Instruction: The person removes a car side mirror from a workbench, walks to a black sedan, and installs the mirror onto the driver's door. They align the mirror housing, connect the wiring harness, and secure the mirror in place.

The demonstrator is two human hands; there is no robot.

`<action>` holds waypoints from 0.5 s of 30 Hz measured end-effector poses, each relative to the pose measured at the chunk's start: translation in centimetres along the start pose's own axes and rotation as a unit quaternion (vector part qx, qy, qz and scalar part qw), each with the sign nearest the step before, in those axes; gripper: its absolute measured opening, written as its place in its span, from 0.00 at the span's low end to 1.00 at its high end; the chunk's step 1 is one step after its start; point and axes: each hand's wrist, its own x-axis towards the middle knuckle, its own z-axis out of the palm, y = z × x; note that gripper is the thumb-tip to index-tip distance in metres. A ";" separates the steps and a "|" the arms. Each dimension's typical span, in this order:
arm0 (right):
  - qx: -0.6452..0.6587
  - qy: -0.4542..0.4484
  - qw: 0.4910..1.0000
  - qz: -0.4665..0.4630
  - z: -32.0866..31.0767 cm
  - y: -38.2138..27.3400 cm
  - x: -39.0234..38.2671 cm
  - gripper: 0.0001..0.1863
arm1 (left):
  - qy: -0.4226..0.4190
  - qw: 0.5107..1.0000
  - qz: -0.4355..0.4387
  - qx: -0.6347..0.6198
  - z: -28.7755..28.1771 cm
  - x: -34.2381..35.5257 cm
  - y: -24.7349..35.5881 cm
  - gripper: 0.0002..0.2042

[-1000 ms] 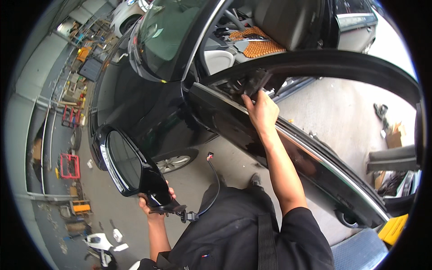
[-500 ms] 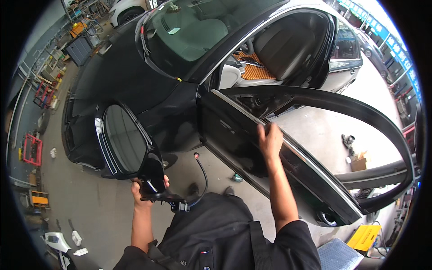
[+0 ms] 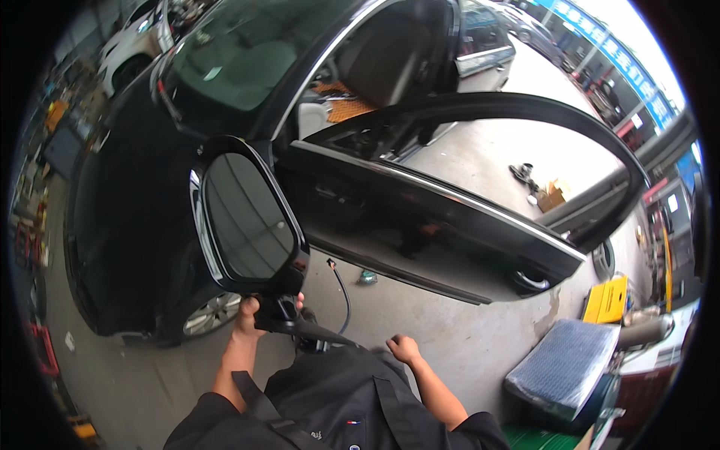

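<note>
Mirror (image 3: 251,217), glossy black, round-cornered, gripped by left hand (image 3: 246,319); right hand (image 3: 403,349) curled fist-like.

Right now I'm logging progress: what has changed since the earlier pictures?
The right hand has moved down and back from the black car door. The wing mirror shows larger, so it has probably come nearer. The left hand still grips it; the door stays open.
</note>
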 end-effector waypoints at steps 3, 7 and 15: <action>0.090 0.027 0.992 0.087 0.7 3.7 -3.9 0.23 | -0.092 0.991 -0.084 -0.055 2.6 1.1 -2.9 0.47; 0.161 0.094 0.966 0.178 2.6 12.4 -11.3 0.22 | -0.167 0.971 -0.160 0.050 10.4 2.9 -10.6 0.50; 0.291 0.171 0.874 0.349 13.1 26.1 -31.1 0.24 | -0.305 0.896 -0.312 0.077 30.1 2.8 -28.4 0.44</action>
